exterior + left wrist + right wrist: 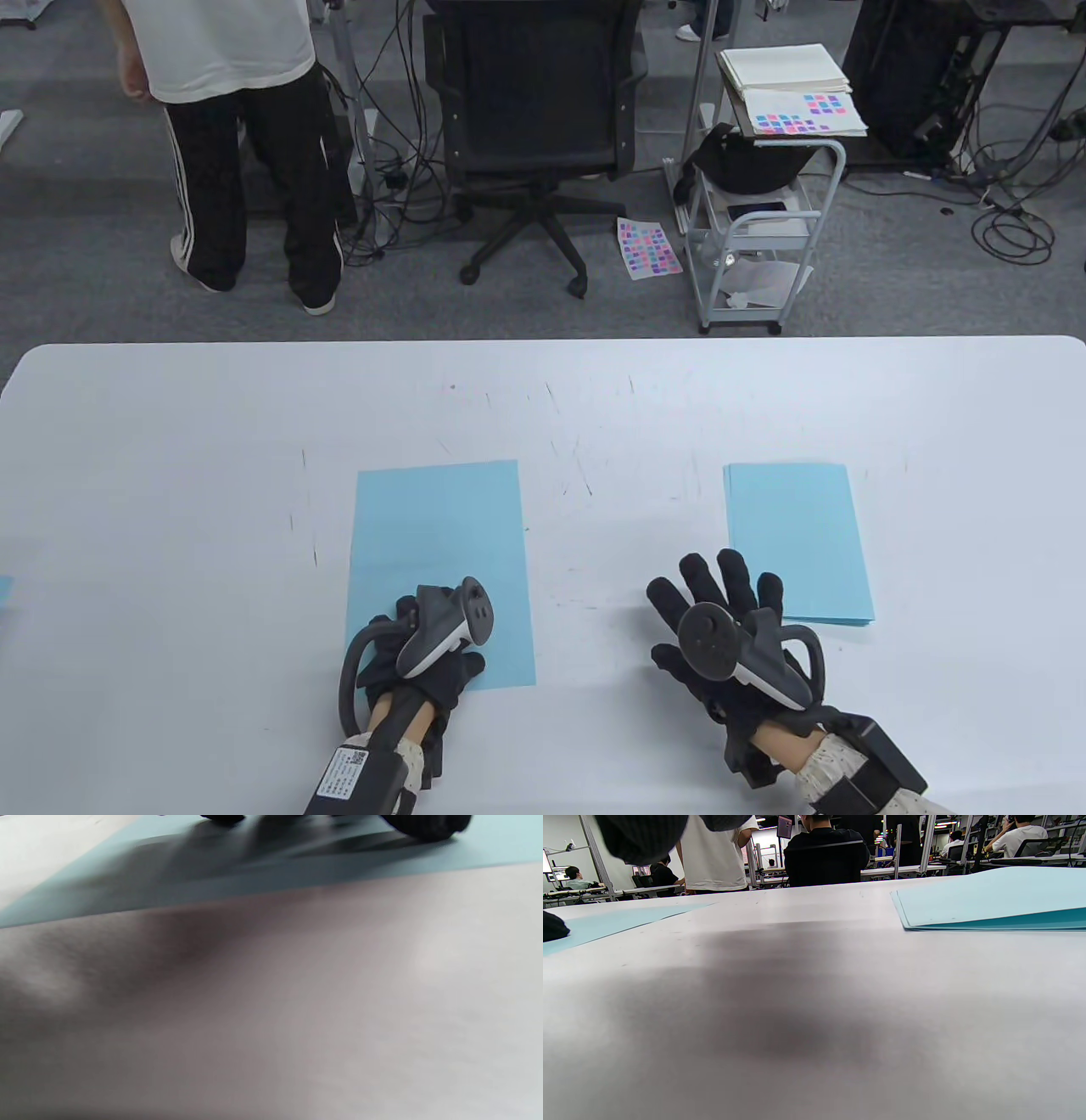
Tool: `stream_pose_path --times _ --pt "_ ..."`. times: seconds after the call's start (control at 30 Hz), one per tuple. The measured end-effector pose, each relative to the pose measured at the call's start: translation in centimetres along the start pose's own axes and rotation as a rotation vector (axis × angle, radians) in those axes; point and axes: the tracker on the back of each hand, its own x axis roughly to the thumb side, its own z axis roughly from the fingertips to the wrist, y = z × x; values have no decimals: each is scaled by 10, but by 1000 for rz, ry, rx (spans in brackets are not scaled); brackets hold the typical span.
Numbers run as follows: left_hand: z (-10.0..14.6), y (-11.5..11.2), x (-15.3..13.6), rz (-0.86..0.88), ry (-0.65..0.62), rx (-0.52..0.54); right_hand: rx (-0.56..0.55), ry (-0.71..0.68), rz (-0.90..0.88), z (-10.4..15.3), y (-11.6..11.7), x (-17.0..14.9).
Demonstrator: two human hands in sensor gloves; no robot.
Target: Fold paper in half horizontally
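On my table view I have a single light blue sheet of paper (439, 570) lying flat on the white surface (170, 475), left of centre, long side running away from me. My left hand (420, 658) rests on the sheet's near edge, close to its middle; the tracker hides most of the fingers there, so I cannot tell from above how they are curled. From the left wrist view I see only dark fingertips (424, 825) at the top of the frame touching down on the blue paper (271, 870), with their shadow across it and the bare surface (297, 1005) below; nothing there shows a pinch or a lifted edge, and I cannot tell whether the hand is spread or closed

My right hand (721, 624) is over the bare surface between the sheet and a stack of blue paper (797, 543) on the right, fingers spread wide and holding nothing. Its outer fingers reach just beside the near left corner of the stack; I cannot tell if they touch it. In the right wrist view the stack (992, 899) sits to the right, several sheets with slightly offset edges, and the single sheet (615, 923) shows far left

Beyond the surface I can see an office chair (534, 127), a small cart (755, 238) and a standing person (229, 127)
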Motion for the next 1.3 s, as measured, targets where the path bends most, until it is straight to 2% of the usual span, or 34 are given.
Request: stream_pose_path --times 0.4,0.63,0.9,1.1,1.3 --pt "18 -5 45 -83 -100 32 12 2 9 1 0 1" --pt "24 -8 54 -105 -112 45 23 6 6 1 1 1" --pt "26 -5 48 -92 -126 37 5 -15 -9 7 -5 12" --pt "33 17 23 -55 -106 121 19 -82 -60 7 -9 35" --pt "39 42 -5 -24 -74 201 79 -116 -78 -4 -2 58"
